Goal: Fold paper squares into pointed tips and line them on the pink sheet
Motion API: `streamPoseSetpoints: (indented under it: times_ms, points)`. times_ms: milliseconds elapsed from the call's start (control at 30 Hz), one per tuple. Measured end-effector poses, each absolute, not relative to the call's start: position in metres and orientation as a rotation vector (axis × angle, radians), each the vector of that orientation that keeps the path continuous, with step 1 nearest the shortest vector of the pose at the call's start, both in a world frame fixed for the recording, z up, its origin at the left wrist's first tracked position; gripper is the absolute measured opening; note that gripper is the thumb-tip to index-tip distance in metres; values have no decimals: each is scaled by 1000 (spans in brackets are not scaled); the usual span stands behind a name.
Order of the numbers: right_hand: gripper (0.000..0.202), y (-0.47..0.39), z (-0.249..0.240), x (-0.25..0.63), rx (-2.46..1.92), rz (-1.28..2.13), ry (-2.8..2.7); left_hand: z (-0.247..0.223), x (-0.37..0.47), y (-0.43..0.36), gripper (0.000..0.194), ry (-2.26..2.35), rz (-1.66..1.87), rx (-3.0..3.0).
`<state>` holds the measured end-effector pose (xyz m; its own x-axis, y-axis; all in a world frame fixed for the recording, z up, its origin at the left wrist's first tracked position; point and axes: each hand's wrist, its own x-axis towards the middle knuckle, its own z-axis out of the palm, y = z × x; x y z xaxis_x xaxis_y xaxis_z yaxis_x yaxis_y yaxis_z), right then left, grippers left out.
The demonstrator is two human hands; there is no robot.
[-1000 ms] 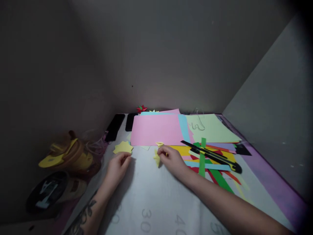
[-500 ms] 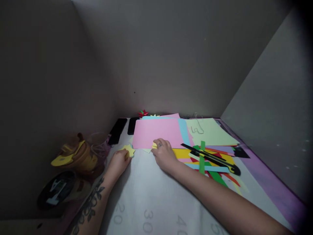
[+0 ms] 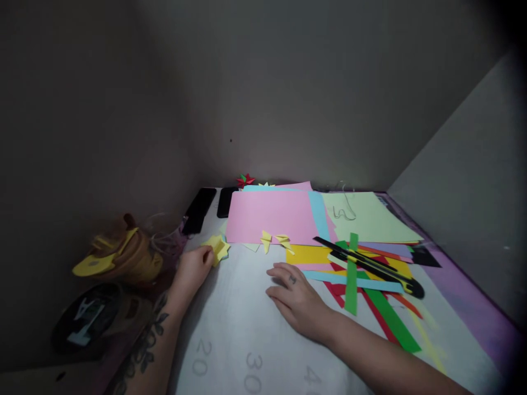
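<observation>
My left hand (image 3: 195,269) is closed at the left side of the work surface, its thumb and fingers pinching the edge of some yellow folded paper (image 3: 218,249) with pointed corners. My right hand (image 3: 296,299) hovers over or rests on the white sheet, fingers apart, with nothing in it. Beyond it, two small yellow folded paper pieces (image 3: 266,241) lie on the near edge of a pink paper sheet (image 3: 269,216). To the right, a black and yellow utility knife (image 3: 382,271) lies across coloured paper strips, among them a green strip (image 3: 352,282).
Pale green sheets (image 3: 370,219) with a bent wire lie at the back right. Two dark phone-like objects (image 3: 201,206) lie at the back left. A red and green paper star (image 3: 246,180) sits by the wall. Brown and yellow containers (image 3: 127,255) and a cap-like black item (image 3: 84,318) stand left.
My right hand has let go of the small yellow folded piece and drawn back toward me, its fingers spreading. My left hand stays at the yellow paper. The view has shifted slightly.
</observation>
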<state>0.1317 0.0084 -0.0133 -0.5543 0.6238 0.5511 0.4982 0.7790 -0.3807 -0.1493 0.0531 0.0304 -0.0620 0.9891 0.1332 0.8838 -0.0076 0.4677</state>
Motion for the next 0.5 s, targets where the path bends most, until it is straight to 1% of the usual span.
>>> streamPoseSetpoints:
  times_ms: [67, 100, 133, 167, 233, 300, 400, 500]
  points:
    - [24, 9, -13, 133, -804, 246, -2249, 39, -136, 43, 25, 2068, 822, 1945]
    - [28, 9, -12, 133, -801, 246, -2232, 43, -127, 36, 22, 2007, 1084, 1854]
    - [33, 8, -12, 134, -805, 237, -2208, 46, -116, 28, 20, 1893, 1251, 1717]
    - [39, 8, -12, 134, -814, 215, -2178, 48, -104, 21, 18, 1753, 1303, 1553]
    - [48, 6, -10, 136, -826, 129, -2112, 47, -80, 5, 17, 1485, 1215, 1224]
    - [49, 5, -7, 136, -790, 48, -2092, 41, -61, -7, 19, 1303, 1115, 927]
    - [38, 5, 0, 137, -697, 38, -2111, 31, -47, -18, 25, 1174, 1042, 566]
    - [28, 7, 3, 138, -641, 92, -2122, 27, -48, -19, 26, 1087, 937, 534]
